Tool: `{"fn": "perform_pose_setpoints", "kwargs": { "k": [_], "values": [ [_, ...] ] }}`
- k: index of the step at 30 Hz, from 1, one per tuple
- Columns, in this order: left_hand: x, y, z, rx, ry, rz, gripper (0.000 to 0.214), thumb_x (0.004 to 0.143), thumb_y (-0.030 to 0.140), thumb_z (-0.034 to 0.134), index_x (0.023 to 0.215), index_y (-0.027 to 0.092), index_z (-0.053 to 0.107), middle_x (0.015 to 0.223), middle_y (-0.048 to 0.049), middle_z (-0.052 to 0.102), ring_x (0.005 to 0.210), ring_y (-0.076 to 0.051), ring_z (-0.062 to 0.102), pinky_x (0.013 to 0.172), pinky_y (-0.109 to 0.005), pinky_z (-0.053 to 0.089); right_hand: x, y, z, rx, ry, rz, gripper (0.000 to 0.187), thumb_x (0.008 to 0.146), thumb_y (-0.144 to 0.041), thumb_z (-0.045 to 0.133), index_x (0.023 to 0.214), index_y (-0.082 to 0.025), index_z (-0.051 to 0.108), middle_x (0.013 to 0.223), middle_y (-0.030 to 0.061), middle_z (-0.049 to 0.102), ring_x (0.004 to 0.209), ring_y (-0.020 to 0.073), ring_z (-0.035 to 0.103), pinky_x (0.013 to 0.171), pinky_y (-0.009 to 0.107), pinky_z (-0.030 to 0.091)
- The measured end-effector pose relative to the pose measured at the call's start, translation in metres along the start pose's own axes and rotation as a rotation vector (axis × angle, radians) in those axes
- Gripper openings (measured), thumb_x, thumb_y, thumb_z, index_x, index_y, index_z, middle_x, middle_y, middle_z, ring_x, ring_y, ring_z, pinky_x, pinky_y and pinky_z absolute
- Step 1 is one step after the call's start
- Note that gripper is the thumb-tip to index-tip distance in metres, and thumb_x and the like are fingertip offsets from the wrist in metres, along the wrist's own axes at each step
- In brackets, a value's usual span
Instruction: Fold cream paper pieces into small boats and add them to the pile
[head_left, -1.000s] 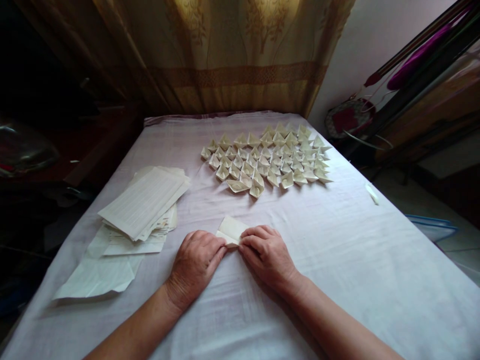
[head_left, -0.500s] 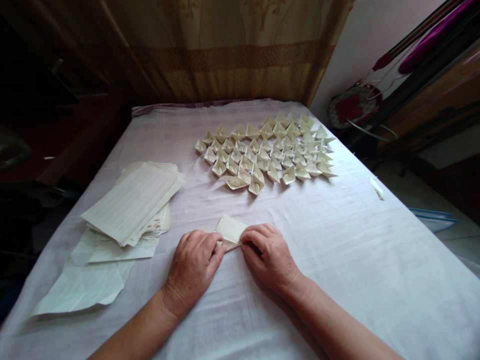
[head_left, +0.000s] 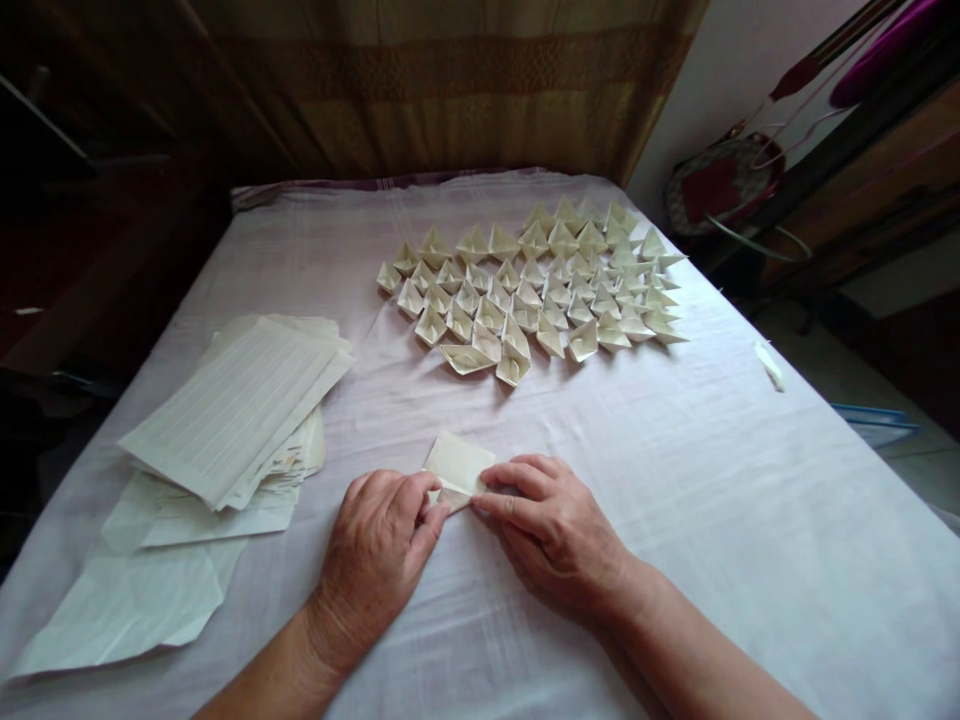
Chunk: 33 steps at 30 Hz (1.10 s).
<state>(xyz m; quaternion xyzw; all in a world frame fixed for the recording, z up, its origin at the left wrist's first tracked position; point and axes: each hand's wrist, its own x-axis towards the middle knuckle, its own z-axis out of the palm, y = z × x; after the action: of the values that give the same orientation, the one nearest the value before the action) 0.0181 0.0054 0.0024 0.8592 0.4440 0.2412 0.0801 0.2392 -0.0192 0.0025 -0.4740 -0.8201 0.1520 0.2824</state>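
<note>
A small folded piece of paper (head_left: 459, 462) lies on the cloth between my hands, with a crease across its near part. My left hand (head_left: 384, 535) pinches its left corner between thumb and fingers. On the other side my right hand (head_left: 551, 515) grips the right corner, its thumb and forefinger lying along the fold. The tips of several fingers are hidden under the hands. Beyond the hands stand many folded paper boats (head_left: 517, 290) in close rows, pale cream in colour.
At the left lies a loose stack of lined paper sheets (head_left: 240, 410), with a crumpled sheet (head_left: 127, 605) below it. A pale cloth (head_left: 675, 520) covers the table. A white scrap (head_left: 769, 367) sits near the right edge. A curtain (head_left: 450, 90) hangs behind; a bag (head_left: 724, 185) is at the right.
The view has tilted down slightly. My right thumb and forefinger have straightened along the fold, and the near part of the paper lies flatter. My left hand still pinches its corner.
</note>
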Motion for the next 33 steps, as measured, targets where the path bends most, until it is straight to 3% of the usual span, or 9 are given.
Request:
{"fn": "perform_pose_setpoints", "kwargs": {
  "k": [8, 17, 33],
  "values": [
    [0.0016, 0.0003, -0.0030, -0.002, -0.037, 0.070, 0.014, 0.099, 0.027, 0.047, 0.092, 0.022, 0.058, 0.078, -0.0007, 0.063, 0.078, -0.019, 0.055, 0.079, -0.034, 0.039, 0.0013, -0.0025, -0.0017, -0.050, -0.038, 0.004, 0.028, 0.092, -0.018, 0.054, 0.113, -0.029, 0.070, 0.109, 0.0056, 0.068, 0.097, 0.0222, 0.056, 0.083, 0.039, 0.046],
    [0.0008, 0.0000, -0.0064, 0.020, -0.057, 0.115, 0.022, 0.100, 0.030, 0.047, 0.104, 0.024, 0.068, 0.085, -0.0017, 0.066, 0.081, -0.018, 0.055, 0.078, -0.035, 0.039, 0.0033, -0.0041, -0.0012, -0.038, -0.028, 0.013, 0.031, 0.090, -0.017, 0.054, 0.114, -0.030, 0.070, 0.105, 0.0051, 0.068, 0.094, 0.0225, 0.056, 0.079, 0.039, 0.046],
    [0.0001, 0.0001, -0.0052, 0.010, -0.044, 0.109, 0.021, 0.098, 0.027, 0.051, 0.106, 0.025, 0.070, 0.087, -0.0009, 0.066, 0.081, -0.017, 0.054, 0.077, -0.033, 0.039, 0.0021, 0.0053, -0.0026, 0.142, 0.035, -0.001, 0.027, 0.082, -0.009, 0.054, 0.092, -0.024, 0.075, 0.105, 0.0054, 0.070, 0.090, 0.0195, 0.060, 0.082, 0.037, 0.049]
  ]
}}
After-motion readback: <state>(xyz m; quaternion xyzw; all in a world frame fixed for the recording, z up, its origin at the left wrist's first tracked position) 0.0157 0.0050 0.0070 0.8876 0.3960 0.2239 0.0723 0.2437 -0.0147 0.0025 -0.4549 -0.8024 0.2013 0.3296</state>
